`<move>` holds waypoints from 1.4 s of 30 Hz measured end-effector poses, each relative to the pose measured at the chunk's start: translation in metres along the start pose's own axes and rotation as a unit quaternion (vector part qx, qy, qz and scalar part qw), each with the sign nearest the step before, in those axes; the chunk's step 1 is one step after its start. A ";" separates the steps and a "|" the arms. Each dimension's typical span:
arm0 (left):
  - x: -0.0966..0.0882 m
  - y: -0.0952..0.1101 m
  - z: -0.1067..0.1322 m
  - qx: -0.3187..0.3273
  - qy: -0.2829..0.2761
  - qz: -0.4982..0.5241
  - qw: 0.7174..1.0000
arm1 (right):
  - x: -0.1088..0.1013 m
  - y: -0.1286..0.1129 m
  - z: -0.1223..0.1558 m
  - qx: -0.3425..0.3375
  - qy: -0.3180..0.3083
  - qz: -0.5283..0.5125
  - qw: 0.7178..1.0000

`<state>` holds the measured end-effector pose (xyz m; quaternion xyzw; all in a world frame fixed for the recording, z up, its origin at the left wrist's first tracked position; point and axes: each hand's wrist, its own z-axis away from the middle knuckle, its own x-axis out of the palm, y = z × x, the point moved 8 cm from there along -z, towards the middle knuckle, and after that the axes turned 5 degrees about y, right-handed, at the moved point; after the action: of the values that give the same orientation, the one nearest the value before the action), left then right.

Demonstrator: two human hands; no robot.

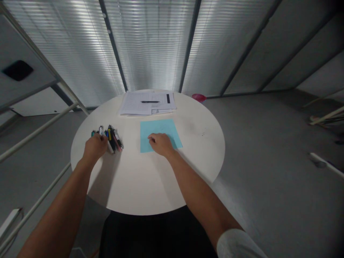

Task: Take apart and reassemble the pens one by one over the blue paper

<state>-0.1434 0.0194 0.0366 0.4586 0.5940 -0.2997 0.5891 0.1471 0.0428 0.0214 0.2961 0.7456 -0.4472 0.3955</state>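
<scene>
On the left side of the round white table (139, 182), a bunch of pens and markers (110, 138) lies close together, in black, white, blue, yellow and pink. My left hand (96, 146) is at the near left edge of this bunch, its fingers closed round a white-topped pen (101, 130); the hand hides part of it. A sheet of light blue paper (146, 127) lies flat at the table's middle. My right hand (161, 144) rests on its lower part with the fingers curled in, and nothing shows between them.
Behind the blue sheet is a stack of printed papers (134, 104) with a black pen (149, 101) across it. A pink object (199, 97) shows beyond the table's far right edge. White metal rails (40, 123) run along the left, and blinds (153, 46) cover the back.
</scene>
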 end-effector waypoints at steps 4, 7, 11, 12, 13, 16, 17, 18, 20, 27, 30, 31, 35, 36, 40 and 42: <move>-0.011 -0.002 0.005 -0.025 0.027 0.023 0.999 | -0.001 -0.001 0.000 -0.006 0.003 -0.002 1.000; -0.021 -0.005 0.010 -0.038 0.063 0.051 0.996 | -0.002 -0.002 0.000 -0.006 0.001 -0.006 1.000; -0.035 -0.007 0.015 -0.053 0.109 0.119 0.985 | -0.004 0.000 -0.001 0.003 0.009 -0.025 1.000; -0.038 -0.003 0.017 -0.049 0.116 0.145 0.981 | -0.005 0.001 -0.001 0.007 0.017 -0.040 0.999; -0.041 0.003 0.019 -0.049 0.123 0.174 0.976 | -0.005 0.002 -0.002 0.012 0.026 -0.065 0.998; -0.041 0.039 0.026 -0.017 0.093 0.255 0.962 | -0.007 0.010 -0.004 0.047 0.061 -0.205 0.976; -0.038 0.057 0.029 0.008 0.065 0.288 0.955 | -0.008 0.013 -0.005 0.064 0.074 -0.269 0.958; -0.033 0.076 0.033 0.035 0.035 0.327 0.944 | -0.009 0.017 -0.007 0.081 0.085 -0.333 0.936; -0.022 0.117 0.041 0.102 -0.017 0.391 0.914 | -0.010 0.023 -0.009 0.114 0.099 -0.443 0.884; 0.017 0.201 0.063 0.245 -0.156 0.461 0.839 | -0.011 0.042 -0.014 0.177 0.124 -0.550 0.807; 0.023 0.207 0.062 0.238 -0.178 0.494 0.817 | -0.011 0.045 -0.015 0.183 0.126 -0.565 0.795; 0.026 0.208 0.062 0.234 -0.189 0.503 0.810 | -0.011 0.045 -0.015 0.182 0.122 -0.572 0.791; 0.041 0.205 0.061 0.190 -0.243 0.561 0.768 | -0.013 0.046 -0.016 0.185 0.124 -0.585 0.780; 0.046 0.202 0.061 0.163 -0.257 0.583 0.754 | -0.015 0.048 -0.016 0.196 0.133 -0.588 0.773; 0.056 0.195 0.059 0.104 -0.320 0.652 0.680 | -0.028 0.069 -0.009 0.262 0.214 -0.599 0.726; 0.056 0.188 0.052 0.064 -0.309 0.694 0.647 | -0.035 0.077 -0.006 0.284 0.246 -0.595 0.711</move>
<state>0.0544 0.0587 0.0097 0.6539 -0.1346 0.0352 0.7436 0.2246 0.0778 0.0192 -0.0107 0.6765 -0.6918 -0.2523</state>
